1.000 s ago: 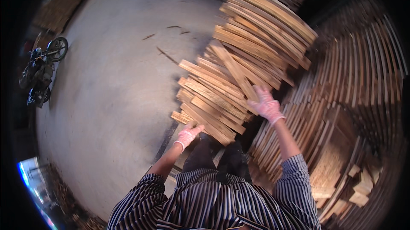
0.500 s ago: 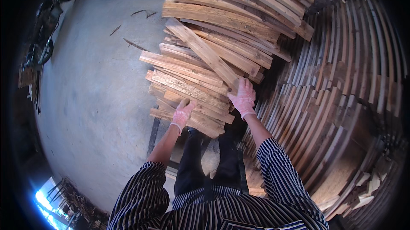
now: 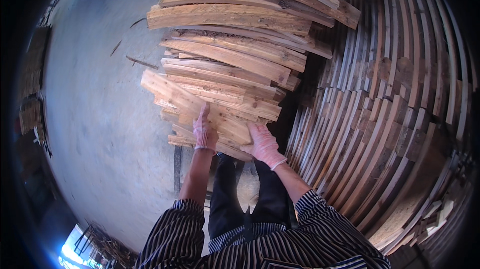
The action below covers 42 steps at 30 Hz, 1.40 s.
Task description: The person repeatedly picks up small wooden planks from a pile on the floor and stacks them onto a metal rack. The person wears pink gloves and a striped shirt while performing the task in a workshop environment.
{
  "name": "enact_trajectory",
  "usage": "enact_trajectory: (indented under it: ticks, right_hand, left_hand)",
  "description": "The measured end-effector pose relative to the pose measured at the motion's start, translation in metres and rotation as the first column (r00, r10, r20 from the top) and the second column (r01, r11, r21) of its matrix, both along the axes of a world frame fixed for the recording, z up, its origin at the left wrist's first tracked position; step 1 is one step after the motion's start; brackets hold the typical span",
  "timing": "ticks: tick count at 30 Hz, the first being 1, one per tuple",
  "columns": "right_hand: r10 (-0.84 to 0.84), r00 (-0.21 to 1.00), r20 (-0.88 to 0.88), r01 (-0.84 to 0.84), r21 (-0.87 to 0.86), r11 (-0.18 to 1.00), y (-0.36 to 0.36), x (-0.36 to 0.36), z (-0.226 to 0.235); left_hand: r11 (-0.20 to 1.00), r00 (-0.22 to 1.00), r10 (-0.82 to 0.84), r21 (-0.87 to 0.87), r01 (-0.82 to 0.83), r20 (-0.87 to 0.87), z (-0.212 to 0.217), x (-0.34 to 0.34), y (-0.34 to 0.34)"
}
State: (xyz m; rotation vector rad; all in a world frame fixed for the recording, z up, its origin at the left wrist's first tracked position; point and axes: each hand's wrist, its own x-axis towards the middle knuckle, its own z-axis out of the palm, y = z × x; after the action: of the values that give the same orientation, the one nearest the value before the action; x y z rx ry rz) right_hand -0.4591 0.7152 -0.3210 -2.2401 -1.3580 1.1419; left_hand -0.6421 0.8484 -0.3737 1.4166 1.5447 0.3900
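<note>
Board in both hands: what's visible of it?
A flat board that looks like bare, pale wood with dark knots. It slants from upper left to lower right over stacked boards; whether it touches them is unclear. The left hand holds its near edge, the right hand its right end.

Loose plank drawn nearer, angled less steeply, left grip now on it too
</note>
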Motion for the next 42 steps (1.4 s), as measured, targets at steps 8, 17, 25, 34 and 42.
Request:
enact_trajectory:
  ticks: [8,17,25,34,42]
  right_hand:
    - [-0.535,0.844,-0.021,0.536,0.015,0.844,0.003,0.140,-0.161]
    - [-0.556,0.827,-0.083,0.550,-0.083,0.831,0.024,0.060,-0.088]
    - [-0.122,0.992,-0.022,0.113,-0.227,0.967,-0.035,-0.056,-0.074]
    - [-0.048,0.971,-0.234,0.006,-0.175,0.985,0.103,-0.098,-0.076]
    - [-0.271,0.765,-0.585,0.048,-0.367,0.929,0.088,-0.086,0.019]
  left_hand:
    - [0.628,0.612,0.769,-0.392,-0.672,0.185,-0.024,0.077,0.063]
    - [0.578,0.531,0.784,-0.689,-0.437,0.320,-0.124,-0.007,0.021]
    - [0.480,0.379,0.862,-0.785,-0.392,0.338,-0.116,-0.095,-0.027]
    - [0.606,0.457,0.759,-0.761,-0.232,0.465,-0.088,-0.090,-0.021]
    - [0.481,0.350,0.814,-0.876,0.040,0.463,0.044,-0.090,-0.068]
